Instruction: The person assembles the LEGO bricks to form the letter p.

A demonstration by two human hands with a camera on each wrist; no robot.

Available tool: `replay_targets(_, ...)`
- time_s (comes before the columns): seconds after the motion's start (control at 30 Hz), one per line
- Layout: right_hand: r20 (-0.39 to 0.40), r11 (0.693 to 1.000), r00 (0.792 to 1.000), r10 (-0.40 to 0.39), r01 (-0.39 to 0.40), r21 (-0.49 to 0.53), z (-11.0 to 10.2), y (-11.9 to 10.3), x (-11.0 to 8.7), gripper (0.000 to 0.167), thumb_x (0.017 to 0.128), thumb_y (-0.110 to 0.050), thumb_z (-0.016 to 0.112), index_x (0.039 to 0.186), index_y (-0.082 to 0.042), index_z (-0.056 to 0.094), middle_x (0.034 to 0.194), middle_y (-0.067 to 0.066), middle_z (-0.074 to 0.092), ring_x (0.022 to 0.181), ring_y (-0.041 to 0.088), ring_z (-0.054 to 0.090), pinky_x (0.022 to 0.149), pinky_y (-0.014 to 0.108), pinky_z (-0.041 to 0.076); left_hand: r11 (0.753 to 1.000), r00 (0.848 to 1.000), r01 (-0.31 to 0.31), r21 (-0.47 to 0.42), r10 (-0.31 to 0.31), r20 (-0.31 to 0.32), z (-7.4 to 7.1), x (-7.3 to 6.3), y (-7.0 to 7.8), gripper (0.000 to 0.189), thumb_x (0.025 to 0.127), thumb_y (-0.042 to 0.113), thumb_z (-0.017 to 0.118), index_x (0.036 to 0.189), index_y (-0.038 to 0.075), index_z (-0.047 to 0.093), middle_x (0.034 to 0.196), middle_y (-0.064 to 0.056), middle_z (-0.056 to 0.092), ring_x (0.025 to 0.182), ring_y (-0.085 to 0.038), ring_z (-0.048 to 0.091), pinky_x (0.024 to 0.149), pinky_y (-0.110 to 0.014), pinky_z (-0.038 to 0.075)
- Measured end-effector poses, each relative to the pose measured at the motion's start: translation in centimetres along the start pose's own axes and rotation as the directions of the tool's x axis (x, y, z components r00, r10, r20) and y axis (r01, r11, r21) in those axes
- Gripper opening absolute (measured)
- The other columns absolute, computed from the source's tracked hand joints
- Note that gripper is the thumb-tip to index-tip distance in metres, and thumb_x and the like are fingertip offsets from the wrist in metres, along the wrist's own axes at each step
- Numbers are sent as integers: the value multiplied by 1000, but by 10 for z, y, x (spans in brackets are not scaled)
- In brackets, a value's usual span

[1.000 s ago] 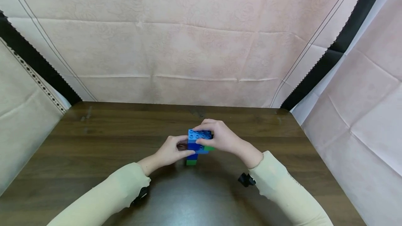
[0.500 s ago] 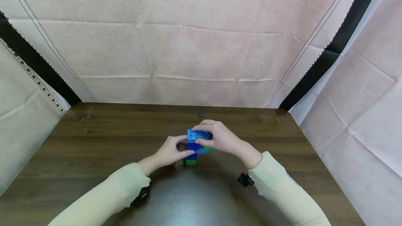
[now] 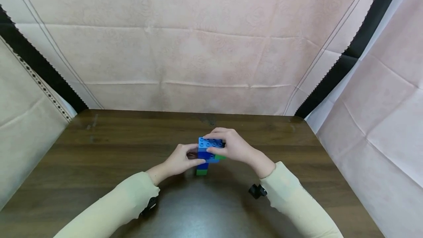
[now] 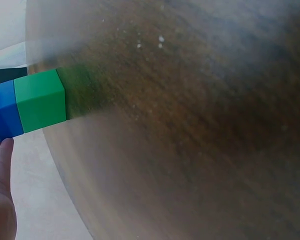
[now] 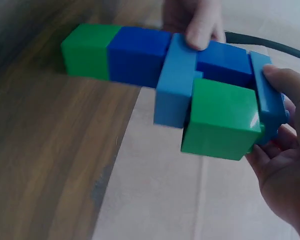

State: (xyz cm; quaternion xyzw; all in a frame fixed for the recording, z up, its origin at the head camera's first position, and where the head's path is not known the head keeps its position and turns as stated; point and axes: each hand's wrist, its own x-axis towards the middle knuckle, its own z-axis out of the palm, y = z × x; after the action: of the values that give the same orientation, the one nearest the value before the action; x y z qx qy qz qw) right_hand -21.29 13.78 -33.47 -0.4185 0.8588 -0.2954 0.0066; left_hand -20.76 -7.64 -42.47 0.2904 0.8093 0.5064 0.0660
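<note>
A stack of toy building bricks stands on the table between both hands. At its base is a green brick point(image 4: 42, 100), under a dark blue brick point(image 5: 139, 54). Above them a light blue brick point(image 5: 175, 85) juts sideways, bearing a second dark blue brick point(image 5: 225, 62) and a second green brick point(image 5: 222, 120) side by side. A studded light blue brick point(image 3: 207, 143) tops the stack. My left hand point(image 3: 180, 159) grips the stack's middle from the left, thumb on the near side. My right hand point(image 3: 232, 145) pinches the top brick from the right; its palm hides that end.
The brown wood-grain table point(image 3: 109, 150) surrounds the stack. Pale patterned cloth point(image 3: 198, 54) hangs behind the far edge, with another cloth panel point(image 3: 383, 120) along the right side. Each sleeve has a small black wrist camera point(image 3: 257, 191) under it.
</note>
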Motion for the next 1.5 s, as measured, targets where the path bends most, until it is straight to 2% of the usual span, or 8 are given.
replay_targets(0.13,-13,998,1000,25,-24,57,0,3,-1,33,87,-22,67,117,-8,65,107,7,65,87,13,61,72,23,54,1000,1000,-3,-1,3,-1,0,0,2,45,88,30,65,124,6,56,113,-11,67,98,-20,67,84,-32,55)
replay_targets(0.37,-5,997,998,60,-60,56,-2,0,1,32,86,-20,68,115,-8,66,105,7,65,85,13,61,71,24,55,1000,1000,23,1,-23,-3,0,0,1,44,87,30,66,124,8,56,113,-9,67,99,-18,67,85,-30,54)
replay_targets(0.6,-59,999,998,-18,16,-37,8,2,-5,34,85,-22,69,116,-8,65,103,5,64,85,10,60,71,16,53,1000,1000,-3,1,3,4,0,-1,0,44,88,29,65,123,5,56,112,-12,68,98,-20,67,84,-33,55)
replay_targets(0.7,-65,1000,997,-27,27,-14,8,5,-6,37,85,-24,69,118,-8,64,106,5,65,88,11,61,73,18,54,1000,1000,5,5,-5,5,0,-1,0,44,87,29,66,124,6,56,112,-11,67,98,-20,67,85,-33,55)
replay_targets(0.83,-46,995,999,27,-23,93,3,12,-10,44,84,-24,69,123,-8,60,117,9,65,101,17,62,84,29,54,999,1000,30,15,-30,4,1,-1,1,47,87,31,65,126,7,55,114,-10,67,100,-20,67,86,-33,54)
replay_targets(0.97,-50,981,994,102,-92,170,-2,20,-18,44,82,-22,72,122,-7,61,118,10,65,107,21,61,89,38,52,998,999,50,30,-50,-1,0,-1,1,50,87,33,65,127,5,54,114,-12,67,101,-22,66,86,-35,54)
replay_targets(1.33,-50,966,988,148,-133,223,-3,25,-21,39,82,-21,72,117,-6,64,112,8,67,101,20,60,87,46,52,995,995,99,13,-99,-6,0,-1,2,52,86,34,67,128,8,54,116,-10,66,103,-21,66,88,-36,53)
replay_targets(1.5,-43,969,988,151,-140,203,-3,24,-22,38,82,-20,72,118,-7,64,114,9,66,102,20,60,87,40,53,995,995,98,9,-98,-2,0,-1,1,52,86,33,66,129,7,53,117,-11,66,104,-23,65,89,-38,53)
